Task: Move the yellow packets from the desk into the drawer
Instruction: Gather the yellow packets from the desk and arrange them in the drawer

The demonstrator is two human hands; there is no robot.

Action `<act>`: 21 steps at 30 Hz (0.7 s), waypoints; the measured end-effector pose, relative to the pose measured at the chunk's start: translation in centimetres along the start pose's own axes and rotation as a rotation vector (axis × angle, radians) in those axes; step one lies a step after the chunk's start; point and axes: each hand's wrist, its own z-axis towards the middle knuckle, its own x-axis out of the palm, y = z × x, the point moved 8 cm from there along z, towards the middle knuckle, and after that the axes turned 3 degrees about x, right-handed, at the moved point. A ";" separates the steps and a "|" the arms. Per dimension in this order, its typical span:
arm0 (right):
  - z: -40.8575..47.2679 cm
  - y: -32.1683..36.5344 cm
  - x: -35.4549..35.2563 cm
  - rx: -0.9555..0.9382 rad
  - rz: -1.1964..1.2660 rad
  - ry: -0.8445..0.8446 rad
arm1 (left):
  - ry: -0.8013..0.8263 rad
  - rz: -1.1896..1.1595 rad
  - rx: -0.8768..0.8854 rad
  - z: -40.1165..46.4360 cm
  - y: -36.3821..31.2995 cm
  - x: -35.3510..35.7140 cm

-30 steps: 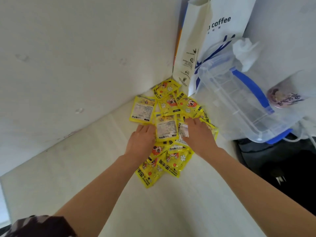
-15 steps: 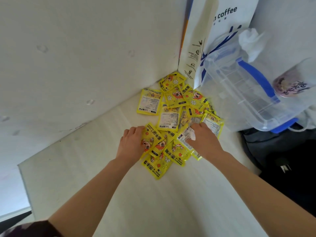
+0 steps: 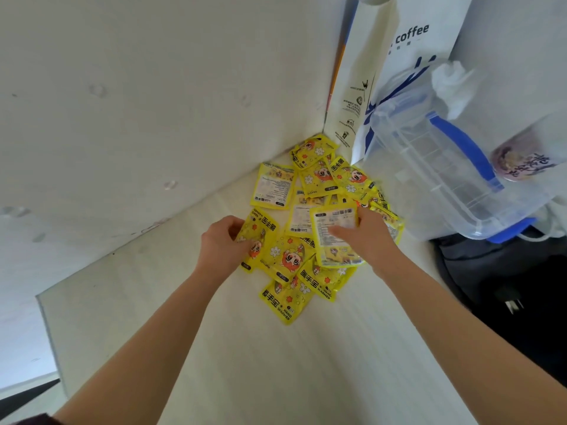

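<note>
Yellow packets (image 3: 319,222) lie in a loose overlapping heap on the desk (image 3: 276,363), pushed into the far corner where two white walls meet — no drawer in view, so none stowed yet, by my read.

Head view only. Left hand (image 3: 222,243) sits at the heap's left edge, fingers curled over the rim of one face-up packet (image 3: 257,240); that packet's long axis runs roughly near-to-far, tilted a bit. Right hand (image 3: 368,234) is on the right side, thumb on top of a back-side-up packet (image 3: 336,237) w/ a white label panel; fingers tucked behind it, so it looks pinched and lifted off the heap, tho I can't see the fingertips. Rest of the heap lies btwn and beyond both hands, toward the far corner; nearest loose packet (image 3: 287,302) lies near of the hands, about equally close to either.

Writing: packet fronts read "HAND WARMER" plus large Chinese characters, cartoon face w/ orange hair, white flowers. Back panels — fine print, too small to read. White paper bag (image 3: 383,72) standing far right shows "coffee" in blue. Clear plastic box (image 3: 435,167) w/ blue handle sits right of the heap, just beside it; a cup (image 3: 518,161) w/ Chinese lettering at far right.
</note>
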 end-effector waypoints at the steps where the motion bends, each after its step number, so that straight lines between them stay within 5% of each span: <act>1: 0.4 0.3 0.5 0.025 0.029 0.012 | -0.016 -0.032 -0.003 0.5 -0.3 -0.1; 10: 4.2 1.6 2.8 0.069 -0.001 -0.061 | -0.095 -0.079 0.028 6.9 -3.4 0.7; 21: 5.0 1.5 4.1 0.009 -0.232 -0.087 | -0.097 0.205 0.060 9.8 -3.1 4.0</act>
